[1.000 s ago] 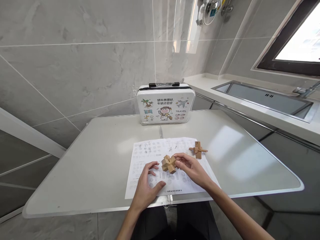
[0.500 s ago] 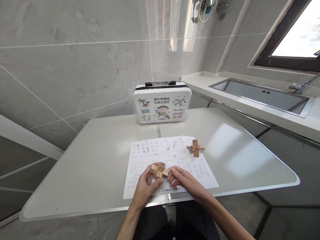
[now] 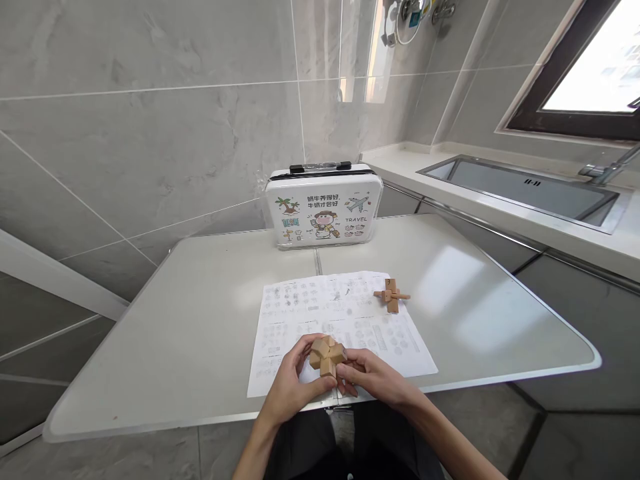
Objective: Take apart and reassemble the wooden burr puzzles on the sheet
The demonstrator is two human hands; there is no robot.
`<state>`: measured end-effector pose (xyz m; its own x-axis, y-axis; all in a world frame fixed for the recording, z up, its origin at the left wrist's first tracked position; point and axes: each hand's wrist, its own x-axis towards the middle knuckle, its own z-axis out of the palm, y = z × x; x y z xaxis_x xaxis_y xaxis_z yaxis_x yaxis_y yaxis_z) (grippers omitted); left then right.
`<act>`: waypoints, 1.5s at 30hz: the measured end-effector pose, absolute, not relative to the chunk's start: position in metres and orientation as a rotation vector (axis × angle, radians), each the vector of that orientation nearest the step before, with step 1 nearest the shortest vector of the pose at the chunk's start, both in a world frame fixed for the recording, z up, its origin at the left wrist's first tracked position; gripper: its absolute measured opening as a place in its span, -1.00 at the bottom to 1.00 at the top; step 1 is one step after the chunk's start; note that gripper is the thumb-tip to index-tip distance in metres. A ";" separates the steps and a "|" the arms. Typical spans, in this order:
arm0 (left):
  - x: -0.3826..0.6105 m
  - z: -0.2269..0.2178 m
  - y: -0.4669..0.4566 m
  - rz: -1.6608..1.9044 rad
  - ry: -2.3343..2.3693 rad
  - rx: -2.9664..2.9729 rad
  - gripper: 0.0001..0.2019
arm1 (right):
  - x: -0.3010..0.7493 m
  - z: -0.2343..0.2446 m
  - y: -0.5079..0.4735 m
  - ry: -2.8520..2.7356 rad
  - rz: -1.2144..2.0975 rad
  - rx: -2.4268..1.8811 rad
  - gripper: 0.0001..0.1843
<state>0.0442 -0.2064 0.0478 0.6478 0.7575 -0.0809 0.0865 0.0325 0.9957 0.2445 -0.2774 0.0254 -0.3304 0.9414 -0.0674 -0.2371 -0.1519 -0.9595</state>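
Two hands hold one interlocking wooden block assembly point(image 3: 327, 358) at the lower centre of the frame, over the near part of a printed sheet point(image 3: 285, 327). Left hand point(image 3: 293, 382): grip narrow, fingers curled behind the assembly's left side, thumb at its lower face. Right hand point(image 3: 373, 375): grip narrow, thumb against the assembly's right side, other fingers partly hidden beneath. One second wooden assembly point(image 3: 391, 296), made of crossed pieces, lies right of centre at the sheet's upper right corner. The sheet lies on the pale table point(image 3: 175, 340).

Containers: one white case point(image 3: 324, 217) stands upright at the table's far edge, centre of the frame, black handle point(image 3: 320, 167) uppermost. The case is closed; its contents are hidden. One rectangular sink point(image 3: 525, 193) is set into the worktop at the right of the frame; a tap point(image 3: 605, 173) stands at its upper right corner.
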 end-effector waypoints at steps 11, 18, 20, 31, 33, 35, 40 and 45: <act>0.064 0.024 -0.212 0.726 0.919 1.506 -0.45 | 0.230 -0.010 -0.272 -1.091 1.221 -1.176 -0.63; 0.071 0.005 -0.209 0.793 0.886 1.395 -0.46 | 0.223 -0.018 -0.272 -1.040 1.182 -1.161 -0.69; 0.072 0.001 -0.207 0.831 0.877 1.347 -0.46 | 0.222 -0.018 -0.273 -1.041 1.158 -1.187 -0.54; 0.067 -0.003 -0.205 0.817 0.827 1.369 -0.45 | 0.224 -0.023 -0.273 -0.881 1.096 -1.157 -0.55; 0.066 -0.004 -0.204 0.814 0.824 1.360 -0.45 | 0.224 -0.024 -0.274 -0.866 1.086 -1.169 -0.57; 0.065 -0.004 -0.203 0.843 0.821 1.299 -0.46 | 0.223 -0.025 -0.275 -0.874 1.069 -1.164 -0.58; 0.062 -0.003 -0.202 0.923 0.851 1.159 -0.50 | 0.222 -0.028 -0.275 -0.861 0.983 -1.202 -0.57; 0.060 -0.004 -0.202 0.941 0.864 1.153 -0.49 | 0.218 -0.028 -0.276 -0.938 0.868 -1.337 -0.53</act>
